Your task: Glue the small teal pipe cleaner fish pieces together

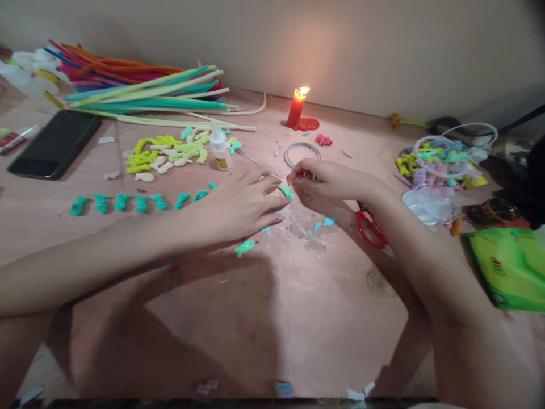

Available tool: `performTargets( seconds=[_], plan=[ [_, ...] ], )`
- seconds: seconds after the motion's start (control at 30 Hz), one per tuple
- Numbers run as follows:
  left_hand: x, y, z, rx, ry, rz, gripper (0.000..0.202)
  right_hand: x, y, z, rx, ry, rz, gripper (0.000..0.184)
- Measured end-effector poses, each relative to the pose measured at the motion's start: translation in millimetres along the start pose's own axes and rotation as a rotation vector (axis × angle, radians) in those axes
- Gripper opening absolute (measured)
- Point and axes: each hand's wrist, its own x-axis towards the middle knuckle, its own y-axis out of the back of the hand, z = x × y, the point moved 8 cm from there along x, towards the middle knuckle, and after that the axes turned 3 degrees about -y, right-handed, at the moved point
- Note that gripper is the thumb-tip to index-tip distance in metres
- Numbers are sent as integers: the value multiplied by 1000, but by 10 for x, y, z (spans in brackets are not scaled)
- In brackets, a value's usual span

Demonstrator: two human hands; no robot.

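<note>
My left hand (240, 204) reaches over the middle of the table, palm down, its fingers stretched and apart. A small green fuzzy piece (285, 191) lies by its fingertips, between my two hands. My right hand (319, 179) is closed in a pinch just right of that piece; what its fingertips hold, if anything, is hidden. Behind the right fingers, a grey ring (293, 149) rests on the table. Below the left hand lies a green fish-shaped piece (244, 247). A row of teal fuzzy shapes (121, 202) runs left of the hand.
A lit red candle (296, 108) stands in melted wax at the back. A glue bottle (220, 149), pipe cleaners (149, 102), yellow fuzzy pieces (149, 153) and a black phone (55, 143) are leftward. Red-handled scissors (369, 228) lie under my right forearm; a green packet (511, 270) is far right.
</note>
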Motion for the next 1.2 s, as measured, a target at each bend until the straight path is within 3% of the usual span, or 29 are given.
performTargets(
  seconds=[0.23,0.37,0.5,0.67,0.97,1.2],
  plan=[
    [-83,-51,-137,-1,55,-103,48,9,-7,20,-33,-2,25,18],
    [-33,-49,-256,-35,69,-74,46,-19,10,59,8,-8,13,11],
    [2,-9,-386,-131,205,-31,51,-50,-22,21,31,30,-50,25],
    [6,35,-472,-257,335,34,47,-58,-30,17,-9,5,-31,28],
    [115,-179,-554,-497,247,75,49,-84,-32,97,55,-17,-6,25],
    [210,-180,-551,-523,215,123,48,-89,-8,68,67,-2,2,10]
  ],
)
